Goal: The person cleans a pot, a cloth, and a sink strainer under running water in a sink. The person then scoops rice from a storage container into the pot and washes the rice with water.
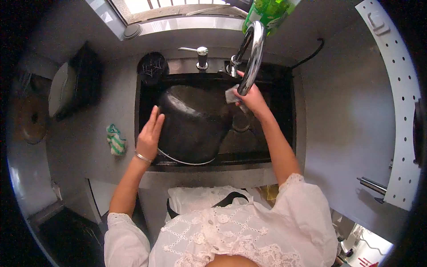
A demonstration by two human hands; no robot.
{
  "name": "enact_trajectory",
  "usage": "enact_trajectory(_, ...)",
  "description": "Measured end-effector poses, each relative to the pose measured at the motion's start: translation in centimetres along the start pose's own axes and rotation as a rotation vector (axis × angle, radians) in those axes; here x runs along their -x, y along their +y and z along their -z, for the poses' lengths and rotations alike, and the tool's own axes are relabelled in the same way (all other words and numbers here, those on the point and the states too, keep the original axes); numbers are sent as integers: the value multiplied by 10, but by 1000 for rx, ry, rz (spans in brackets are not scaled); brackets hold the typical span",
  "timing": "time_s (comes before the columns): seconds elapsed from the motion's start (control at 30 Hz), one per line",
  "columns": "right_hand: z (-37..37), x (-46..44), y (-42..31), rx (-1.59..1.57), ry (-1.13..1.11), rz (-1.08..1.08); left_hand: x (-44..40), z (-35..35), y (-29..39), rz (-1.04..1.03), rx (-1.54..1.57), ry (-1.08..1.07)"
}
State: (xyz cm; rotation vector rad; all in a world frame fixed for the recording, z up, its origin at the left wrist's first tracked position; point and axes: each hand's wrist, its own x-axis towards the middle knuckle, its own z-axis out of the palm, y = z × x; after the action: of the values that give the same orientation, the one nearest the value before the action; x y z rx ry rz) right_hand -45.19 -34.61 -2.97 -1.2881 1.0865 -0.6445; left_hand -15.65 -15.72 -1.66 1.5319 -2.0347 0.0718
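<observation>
A large black pot (191, 129) lies tilted on its side in the dark sink (280, 138), its pale rim toward me. My left hand (150, 133) lies along the pot's left side with its fingers stretched out; its thumb is hidden. My right hand (252, 99) is behind the chrome faucet (255, 58), closed on a small greyish-white scrubbing pad (231, 95). One finger of that hand reaches up to the faucet's base. The curved spout hides part of the hand. Whether water runs, I cannot tell.
A soap dispenser (202, 58) and a round black holder (152, 68) stand behind the sink. Left on the counter lies a green-and-white striped cloth (116, 140), with a black rack (82, 82) beyond it. A green bottle (269, 15) stands behind the faucet.
</observation>
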Motion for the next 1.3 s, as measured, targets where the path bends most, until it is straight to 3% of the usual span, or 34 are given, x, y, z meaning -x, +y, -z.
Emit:
enact_trajectory(0.07, 1, -27, -2, 164, -165, 28, 5, -16, 10, 17, 0, -52)
enact_trajectory(0.1, -2, -41, 4, 287, -94, 153, 9, -27, 12, 27, -9, -87)
enact_trajectory(0.2, 2, -55, -3, 405, -234, -41, 8, -54, 21, 26, -45, -134)
enact_trajectory(0.27, 10, -61, 12, 640, -245, 200, 5, -73, 24, 6, -58, -165)
enact_trajectory(0.33, 9, -38, -8, 756, -274, 108, -6, -78, 35, 16, -2, -264)
enact_trajectory(0.37, 12, -32, -3, 674, -265, 169, -12, -82, 39, -20, 11, -271)
enact_trajectory(0.47, 26, -17, 10, 349, -192, 62, -26, -89, 51, -124, 63, -273)
enact_trajectory(0.5, 37, -12, 23, 234, -186, -115, -31, -88, 54, -154, 104, -270)
enact_trajectory(0.67, 75, 33, 42, 258, 69, -104, -35, -80, 58, -225, 158, -249)
enact_trajectory(0.8, 73, 66, 38, 178, 280, -187, -13, -77, 48, 124, 190, -313)
enact_trajectory(0.97, 43, 84, 37, -212, 192, -102, 31, -94, 19, 992, 434, -621)
enact_trajectory(1.03, 13, 81, 22, -106, 113, -61, 40, -109, 9, 1384, 716, -597)
enact_trajectory(1.1, -11, 69, 38, 82, 41, 27, 67, -135, 1, 1588, 930, -506)
enact_trajectory(1.13, -30, 65, 36, -20, -57, -50, 64, -133, 5, 1685, 1041, -457)
enact_trajectory(1.17, -44, 57, 43, 169, -146, -15, 59, -129, 7, 1797, 1053, -447)
enact_trajectory(1.2, -59, 46, 70, 604, -123, 248, 59, -130, 8, 1823, 1075, -472)
enact_trajectory(1.27, -84, 34, 100, 794, -200, 129, 60, -131, 4, 1872, 1111, -512)
enact_trajectory(1.3, -92, 29, 122, 1050, -298, 118, 68, -141, 0, 1894, 1089, -523)
